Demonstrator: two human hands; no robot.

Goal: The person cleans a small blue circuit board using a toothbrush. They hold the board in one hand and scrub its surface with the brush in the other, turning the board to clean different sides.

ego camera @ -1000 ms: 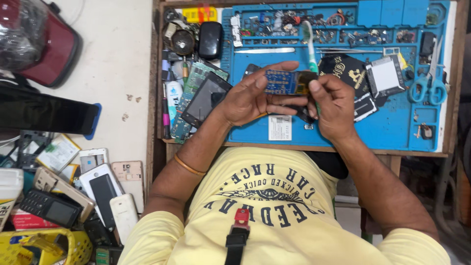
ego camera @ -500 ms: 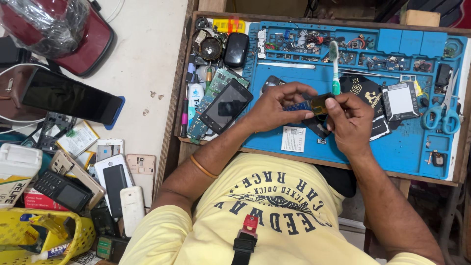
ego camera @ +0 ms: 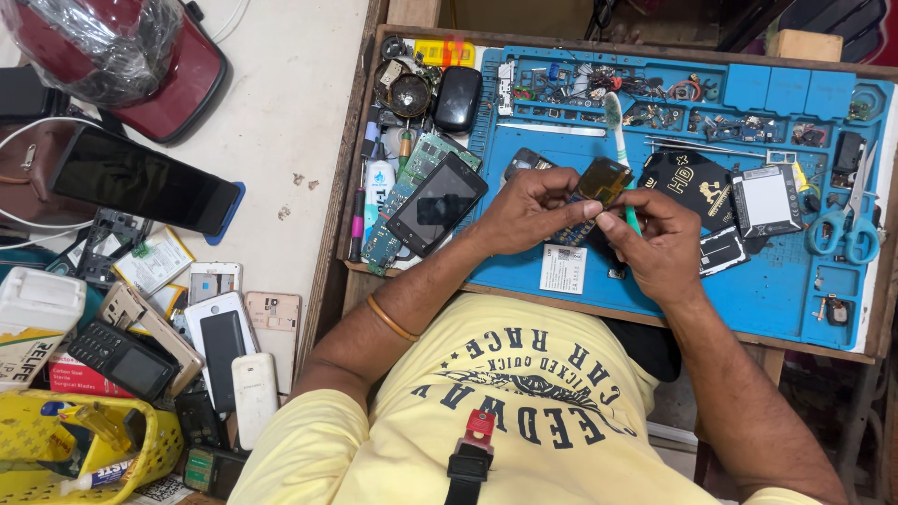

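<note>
left hand [ego camera: 528, 210]: curled, fingertips pinching small amber-brown part [ego camera: 603, 180], raised above the mat
right hand [ego camera: 659, 245]: closed around toothbrush [ego camera: 617, 140], thumb and forefinger meeting the part's lower edge
part location: between both hands, over the middle of the blue work mat [ego camera: 776, 295], tilted
toothbrush: white-green, bristle end sticks up past the hands
beneath hands: dark circuit board, mostly hidden
left of mat: black phone [ego camera: 436, 204] lying on green boards
right side: blue scissors [ego camera: 847, 229], white battery [ego camera: 765, 199]
floor, far left: pile of old phones [ego camera: 220, 341], yellow basket [ego camera: 56, 435]
</note>
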